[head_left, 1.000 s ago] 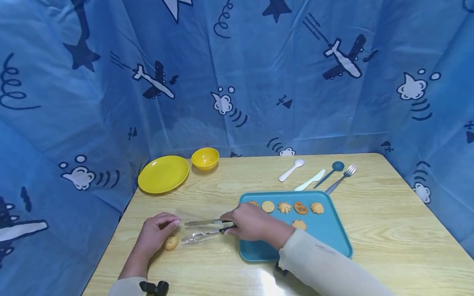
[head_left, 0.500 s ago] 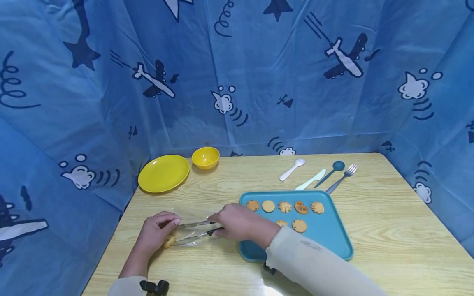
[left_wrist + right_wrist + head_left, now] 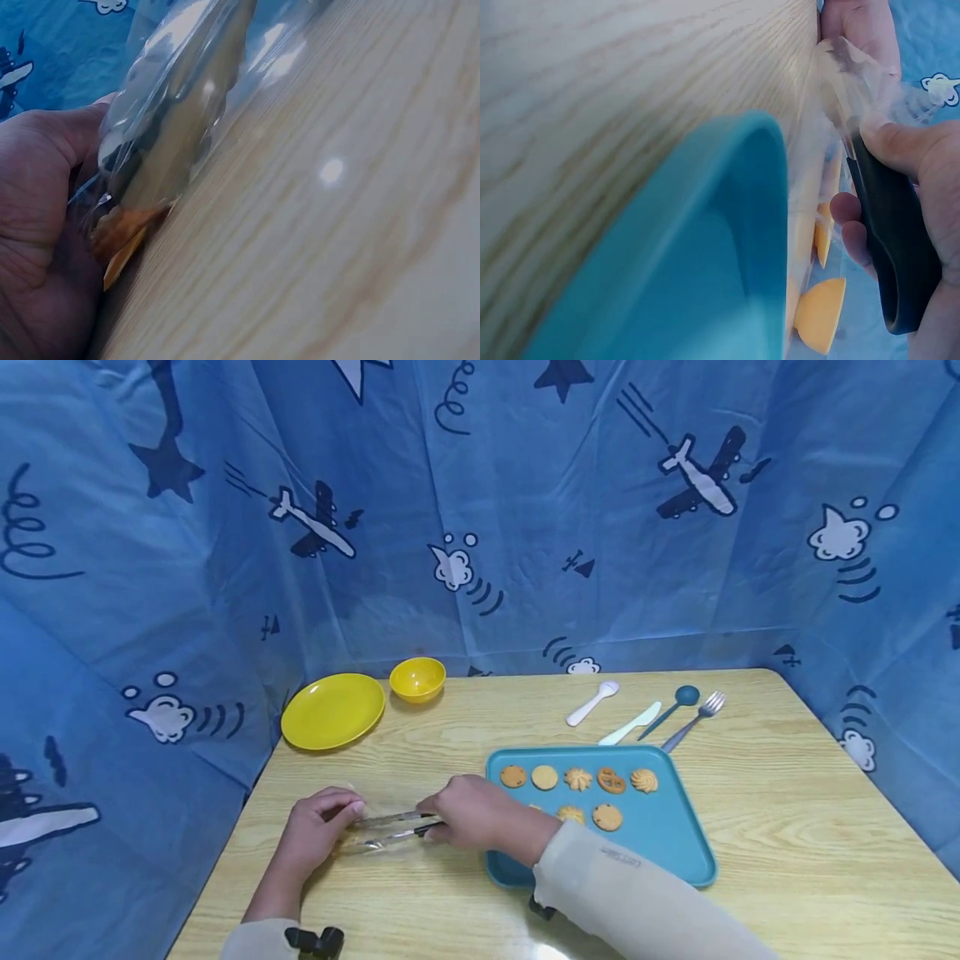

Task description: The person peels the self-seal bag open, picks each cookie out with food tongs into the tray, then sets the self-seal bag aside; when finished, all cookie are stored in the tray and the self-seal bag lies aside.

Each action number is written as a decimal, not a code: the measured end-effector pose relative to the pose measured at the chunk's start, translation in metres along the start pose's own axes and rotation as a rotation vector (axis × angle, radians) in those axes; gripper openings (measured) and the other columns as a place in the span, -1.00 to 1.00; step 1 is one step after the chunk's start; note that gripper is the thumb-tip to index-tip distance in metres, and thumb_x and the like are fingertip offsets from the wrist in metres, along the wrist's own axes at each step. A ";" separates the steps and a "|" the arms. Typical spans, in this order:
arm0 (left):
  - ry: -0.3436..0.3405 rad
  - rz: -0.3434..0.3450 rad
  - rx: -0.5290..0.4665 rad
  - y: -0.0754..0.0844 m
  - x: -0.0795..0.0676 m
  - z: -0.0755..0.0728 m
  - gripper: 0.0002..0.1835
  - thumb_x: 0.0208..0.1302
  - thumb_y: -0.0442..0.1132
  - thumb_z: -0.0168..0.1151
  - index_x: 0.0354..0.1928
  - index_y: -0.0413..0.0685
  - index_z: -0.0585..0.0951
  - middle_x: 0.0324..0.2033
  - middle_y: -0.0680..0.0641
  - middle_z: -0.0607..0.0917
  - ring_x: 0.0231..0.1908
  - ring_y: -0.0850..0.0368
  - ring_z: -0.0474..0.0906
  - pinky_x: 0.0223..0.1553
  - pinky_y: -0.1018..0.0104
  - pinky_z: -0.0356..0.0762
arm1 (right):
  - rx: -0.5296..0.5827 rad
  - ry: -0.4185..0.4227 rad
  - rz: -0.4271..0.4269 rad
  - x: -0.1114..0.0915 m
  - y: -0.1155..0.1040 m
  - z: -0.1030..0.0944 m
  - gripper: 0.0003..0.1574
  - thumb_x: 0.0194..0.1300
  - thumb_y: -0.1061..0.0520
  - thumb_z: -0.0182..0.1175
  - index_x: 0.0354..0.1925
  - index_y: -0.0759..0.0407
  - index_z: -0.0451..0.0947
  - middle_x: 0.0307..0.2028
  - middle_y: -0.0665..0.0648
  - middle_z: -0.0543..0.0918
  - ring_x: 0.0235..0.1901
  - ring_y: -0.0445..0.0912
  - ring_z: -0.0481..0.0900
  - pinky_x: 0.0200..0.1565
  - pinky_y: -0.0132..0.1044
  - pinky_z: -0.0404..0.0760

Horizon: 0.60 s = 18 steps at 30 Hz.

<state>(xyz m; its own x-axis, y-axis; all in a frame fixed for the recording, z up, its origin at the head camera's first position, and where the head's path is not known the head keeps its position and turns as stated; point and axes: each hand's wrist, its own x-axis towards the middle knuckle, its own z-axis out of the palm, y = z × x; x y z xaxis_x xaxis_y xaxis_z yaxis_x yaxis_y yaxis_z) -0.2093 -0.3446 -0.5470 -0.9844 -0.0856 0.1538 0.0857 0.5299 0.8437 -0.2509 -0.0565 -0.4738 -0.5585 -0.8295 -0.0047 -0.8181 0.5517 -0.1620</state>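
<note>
My left hand (image 3: 318, 828) rests at the left of the table, thumb and fingers pinching a clear plastic bag (image 3: 214, 45). With my right hand (image 3: 474, 812) I grip the black handle (image 3: 892, 240) of a pair of metal tongs (image 3: 393, 837). The two arms of the tongs stand apart and reach leftward into the bag. A round golden cookie (image 3: 127, 229) lies on the table at the left end of the bag, close against my left palm. In the head view the cookie is partly hidden by the hand and the bag.
A teal tray (image 3: 652, 852) with several cookies (image 3: 577, 778) and a pretzel (image 3: 611, 780) is under my right forearm. Behind it lie a white spoon (image 3: 592, 704), a pale knife (image 3: 632, 723), a dark spoon (image 3: 670, 712) and a fork (image 3: 693, 722). A yellow plate (image 3: 333, 712) and bowl (image 3: 417, 680) stand back left.
My right hand has moved left with the tongs, whose tips now reach the cookie beside my left hand. The bag has shifted left with them. My left hand has stayed in place.
</note>
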 end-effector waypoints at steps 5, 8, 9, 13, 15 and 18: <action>0.003 -0.007 0.019 0.001 0.001 0.001 -0.83 0.37 -0.08 0.37 -0.16 0.03 0.81 -0.16 0.03 0.77 -0.09 0.32 0.63 -0.01 0.51 0.58 | 0.024 0.025 0.009 -0.015 0.010 -0.003 -0.51 0.42 -0.16 0.29 0.24 -0.09 0.63 -0.01 -0.10 0.79 -0.52 -0.41 0.55 -0.25 -0.41 0.66; 0.008 -0.007 0.035 0.002 0.002 0.002 -0.83 0.37 -0.08 0.37 -0.16 0.02 0.81 -0.16 0.03 0.77 -0.09 0.32 0.62 0.00 0.51 0.58 | 0.042 0.052 0.017 -0.031 0.021 -0.004 -0.52 0.43 -0.14 0.29 0.23 -0.06 0.64 -0.17 -0.06 0.82 -0.66 -0.37 0.41 -0.38 -0.40 0.57; 0.011 -0.009 0.040 0.002 0.002 0.002 -0.83 0.37 -0.08 0.37 -0.16 0.03 0.81 -0.16 0.03 0.77 -0.09 0.32 0.62 0.00 0.51 0.58 | 0.041 0.059 0.019 -0.037 0.026 -0.004 -0.52 0.43 -0.14 0.28 0.23 -0.05 0.64 -0.27 -0.05 0.82 -0.70 -0.34 0.35 -0.42 -0.39 0.53; 0.000 -0.026 0.037 0.001 0.002 0.002 -0.82 0.37 -0.07 0.37 -0.15 0.04 0.81 -0.14 0.03 0.77 -0.07 0.29 0.63 0.02 0.49 0.58 | 0.055 0.086 0.047 -0.061 0.046 -0.005 -0.51 0.41 -0.14 0.30 0.22 -0.02 0.65 -0.48 -0.05 0.73 -0.71 -0.31 0.26 -0.49 -0.38 0.39; -0.005 -0.045 0.047 0.000 0.002 0.003 -0.82 0.37 -0.04 0.37 -0.14 0.08 0.81 -0.13 0.05 0.77 -0.05 0.28 0.63 0.04 0.47 0.57 | 0.064 0.092 0.071 -0.073 0.055 -0.006 -0.50 0.40 -0.15 0.32 0.21 -0.01 0.65 -0.57 -0.10 0.66 -0.70 -0.32 0.27 -0.55 -0.38 0.36; -0.009 -0.065 0.063 -0.001 0.002 0.002 -0.82 0.37 0.00 0.36 -0.12 0.14 0.80 -0.11 0.09 0.77 -0.02 0.25 0.62 0.07 0.43 0.58 | 0.073 0.102 0.107 -0.086 0.064 -0.007 -0.47 0.37 -0.15 0.34 0.22 -0.01 0.65 -0.65 -0.20 0.53 -0.72 -0.32 0.29 -0.58 -0.38 0.32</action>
<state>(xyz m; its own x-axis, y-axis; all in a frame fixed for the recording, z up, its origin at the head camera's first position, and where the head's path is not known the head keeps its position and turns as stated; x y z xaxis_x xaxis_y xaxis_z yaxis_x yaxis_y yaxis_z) -0.2121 -0.3438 -0.5490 -0.9889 -0.1144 0.0950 0.0120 0.5757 0.8175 -0.2565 0.0507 -0.4765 -0.6562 -0.7510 0.0733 -0.7429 0.6260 -0.2370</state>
